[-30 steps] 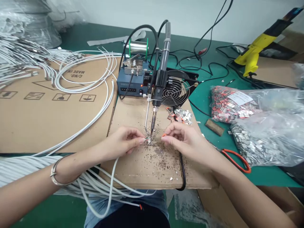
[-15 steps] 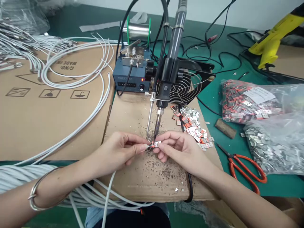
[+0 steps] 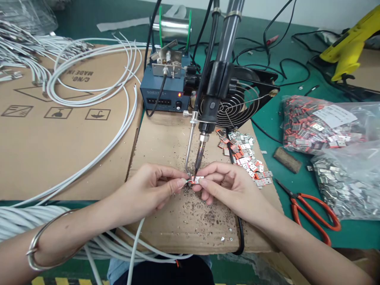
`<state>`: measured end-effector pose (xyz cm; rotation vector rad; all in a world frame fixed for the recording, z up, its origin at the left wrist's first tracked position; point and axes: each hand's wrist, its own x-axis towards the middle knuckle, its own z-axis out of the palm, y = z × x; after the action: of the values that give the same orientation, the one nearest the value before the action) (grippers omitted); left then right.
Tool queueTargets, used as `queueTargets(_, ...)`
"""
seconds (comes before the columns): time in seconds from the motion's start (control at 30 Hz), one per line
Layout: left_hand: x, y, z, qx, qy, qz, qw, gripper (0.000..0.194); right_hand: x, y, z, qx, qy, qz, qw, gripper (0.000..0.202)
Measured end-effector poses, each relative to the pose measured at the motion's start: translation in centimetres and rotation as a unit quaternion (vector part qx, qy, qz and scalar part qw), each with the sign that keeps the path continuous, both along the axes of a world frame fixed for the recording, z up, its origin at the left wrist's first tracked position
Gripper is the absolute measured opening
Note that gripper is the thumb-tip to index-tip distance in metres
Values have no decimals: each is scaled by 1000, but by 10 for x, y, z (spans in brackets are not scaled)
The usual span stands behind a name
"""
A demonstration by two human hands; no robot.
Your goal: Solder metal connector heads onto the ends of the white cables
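Observation:
My left hand (image 3: 160,188) pinches the stripped end of a white cable (image 3: 137,241), which hangs down from under the palm. Between thumb and fingers of my right hand (image 3: 228,188) is a USB connector (image 3: 198,179), orange and silver. Cable wires and connector meet just below the tip of a soldering iron (image 3: 199,155), held tip-down in a stand. Beside the tip ends a thin bent metal solder guide tube (image 3: 189,148). Whether the tip touches the connector I cannot tell. More loose USB connectors (image 3: 247,158) lie right of the iron.
Behind the iron stand a blue solder feeder (image 3: 163,93), a solder spool (image 3: 175,29) and a fan (image 3: 237,103). To the right lie orange-handled cutters (image 3: 317,213), a brown block (image 3: 287,160) and bags of connectors (image 3: 323,122) and metal shells (image 3: 341,186). Coiled white cables (image 3: 89,101) cover the left cardboard.
The camera view has shifted slightly. Both hands keep their grips, and the connector stays under the iron, with its orange end now showing more beside the tip.

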<state>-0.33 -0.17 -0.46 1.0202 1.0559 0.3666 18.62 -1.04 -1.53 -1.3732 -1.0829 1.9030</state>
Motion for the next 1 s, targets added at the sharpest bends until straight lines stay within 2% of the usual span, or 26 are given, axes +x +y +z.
queueTargets(0.27,0,3,5,-24,34,8,999,20,-1,3,0,9,4,0,1000,29)
queueTargets(0.4,1,2,8,-15,21,17,1000,15,1,4,2,-4,9,8,1000,28)
queueTargets(0.5,2,0,7,-7,1,23,1000,15,2,5,3,-9,5,12,1000,25)
queueTargets(0.73,5,0,4,-33,37,39,998,13,1,6,3,-1,-27,9,1000,23)
queueTargets(1.0,4,2,4,-32,31,32,998,15,-3,7,9,-25,36,-27,999,7)
